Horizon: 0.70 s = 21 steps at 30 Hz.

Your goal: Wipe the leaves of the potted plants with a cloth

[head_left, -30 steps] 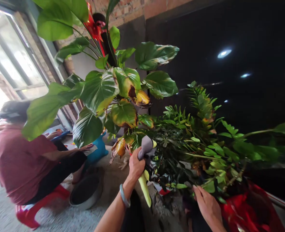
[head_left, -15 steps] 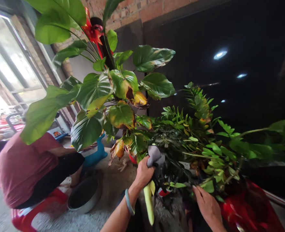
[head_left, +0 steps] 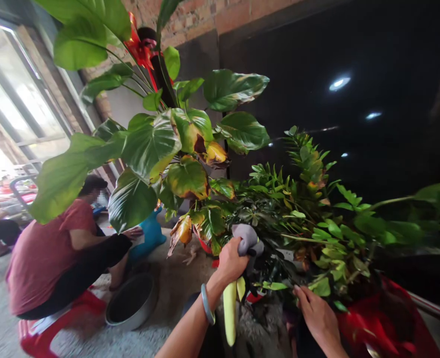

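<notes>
My left hand (head_left: pixel 234 261), with a pale bangle (head_left: pixel 207 304) on the wrist, is closed around a bunched grey cloth (head_left: pixel 247 238) against the dark foliage. Just below it hangs a long pale-yellow strip (head_left: pixel 229 313), like a leaf or stalk, with a smaller yellow leaf (head_left: pixel 241 287) beside it; whether my fingers hold these is hidden. My right hand (head_left: pixel 317 313) has its thumb and fingers pinched together at the edge of a low dark-leaved plant (head_left: pixel 272 263). It seems to grip a leaf, though the fingertips partly cover it.
A tall broad-leaved plant (head_left: pixel 151 144) with browned leaves and a red bow (head_left: pixel 141 47) stands left of centre. A feathery green plant (head_left: pixel 305 164) and red wrapping (head_left: pixel 391 318) are at right. A person (head_left: pixel 55 253) sits on a red stool (head_left: pixel 44 333) by a grey basin (head_left: pixel 130 301).
My left hand and the grey cloth have moved slightly right. My right hand has barely shifted. The seated person has raised their head, and their hand now shows near the knee.
</notes>
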Each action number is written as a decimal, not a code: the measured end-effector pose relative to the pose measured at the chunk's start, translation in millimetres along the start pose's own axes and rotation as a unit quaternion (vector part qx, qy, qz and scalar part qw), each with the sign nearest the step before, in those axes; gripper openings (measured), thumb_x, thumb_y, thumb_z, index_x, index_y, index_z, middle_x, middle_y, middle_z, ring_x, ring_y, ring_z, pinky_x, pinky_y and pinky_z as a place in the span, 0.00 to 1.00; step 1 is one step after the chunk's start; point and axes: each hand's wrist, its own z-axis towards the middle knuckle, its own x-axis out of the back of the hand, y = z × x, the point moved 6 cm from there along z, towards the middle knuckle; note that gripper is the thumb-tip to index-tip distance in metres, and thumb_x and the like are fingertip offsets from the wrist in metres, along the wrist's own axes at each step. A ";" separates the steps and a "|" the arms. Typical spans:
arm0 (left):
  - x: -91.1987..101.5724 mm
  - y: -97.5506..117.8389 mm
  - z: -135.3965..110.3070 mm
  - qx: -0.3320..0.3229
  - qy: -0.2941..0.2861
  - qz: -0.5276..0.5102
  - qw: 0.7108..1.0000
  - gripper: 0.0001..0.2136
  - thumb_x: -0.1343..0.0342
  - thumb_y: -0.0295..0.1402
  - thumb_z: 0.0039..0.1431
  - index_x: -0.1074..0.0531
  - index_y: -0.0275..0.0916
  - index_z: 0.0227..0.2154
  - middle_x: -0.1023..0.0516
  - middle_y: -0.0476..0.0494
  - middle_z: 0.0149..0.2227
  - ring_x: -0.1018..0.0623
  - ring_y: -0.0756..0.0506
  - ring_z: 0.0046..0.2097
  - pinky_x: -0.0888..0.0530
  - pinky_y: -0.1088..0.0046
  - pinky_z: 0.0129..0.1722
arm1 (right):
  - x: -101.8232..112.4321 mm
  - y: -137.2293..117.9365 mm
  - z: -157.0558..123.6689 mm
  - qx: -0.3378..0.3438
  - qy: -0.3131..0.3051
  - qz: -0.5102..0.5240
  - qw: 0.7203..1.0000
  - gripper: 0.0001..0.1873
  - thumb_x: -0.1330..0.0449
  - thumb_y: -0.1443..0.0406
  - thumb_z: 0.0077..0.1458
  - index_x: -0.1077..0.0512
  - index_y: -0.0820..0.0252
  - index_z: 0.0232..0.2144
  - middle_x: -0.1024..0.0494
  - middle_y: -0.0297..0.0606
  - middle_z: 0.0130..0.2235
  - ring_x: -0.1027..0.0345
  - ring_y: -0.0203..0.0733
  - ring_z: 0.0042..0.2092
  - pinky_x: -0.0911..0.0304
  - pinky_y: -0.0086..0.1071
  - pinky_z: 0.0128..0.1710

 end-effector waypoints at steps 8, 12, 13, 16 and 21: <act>-29.7 37.0 -10.8 -0.132 -0.127 0.029 0.983 0.24 0.47 0.23 0.43 0.27 0.41 0.47 0.21 0.41 0.42 0.23 0.40 0.43 0.30 0.69 0.42 | -4.0 -10.1 -4.8 0.028 -0.011 0.024 0.999 0.22 0.57 0.58 0.58 0.25 0.53 0.26 0.17 0.39 0.29 0.23 0.47 0.34 0.35 0.33 0.33; -46.5 25.4 -24.5 -0.137 -0.227 -0.002 0.964 0.15 0.48 0.23 0.43 0.22 0.43 0.33 0.19 0.48 0.32 0.22 0.43 0.37 0.29 0.73 0.38 | -0.5 -4.1 -3.2 0.016 0.012 0.001 1.000 0.22 0.57 0.59 0.58 0.24 0.53 0.29 0.17 0.40 0.30 0.23 0.47 0.36 0.35 0.32 0.33; -42.0 24.1 -20.9 -0.135 -0.199 -0.034 0.970 0.17 0.49 0.23 0.42 0.22 0.42 0.34 0.19 0.49 0.33 0.22 0.44 0.37 0.29 0.73 0.39 | 0.1 -3.4 -2.5 0.017 0.013 -0.002 1.000 0.22 0.57 0.59 0.58 0.24 0.52 0.28 0.17 0.39 0.29 0.23 0.47 0.35 0.35 0.32 0.33; -18.5 20.0 -1.2 -0.110 -0.043 -0.137 0.983 0.23 0.50 0.21 0.41 0.24 0.40 0.42 0.19 0.48 0.40 0.23 0.44 0.43 0.29 0.71 0.45 | 1.0 -2.1 -1.2 0.010 0.010 0.000 1.000 0.21 0.56 0.59 0.58 0.25 0.52 0.26 0.17 0.38 0.28 0.23 0.46 0.34 0.35 0.32 0.32; -9.3 6.4 8.5 -0.042 0.081 -0.159 0.983 0.26 0.48 0.21 0.41 0.27 0.37 0.48 0.21 0.43 0.47 0.25 0.43 0.49 0.31 0.68 0.51 | -2.2 -4.7 -1.3 0.008 -0.006 -0.011 1.000 0.21 0.56 0.59 0.59 0.23 0.55 0.31 0.16 0.42 0.36 0.23 0.48 0.39 0.34 0.33 0.38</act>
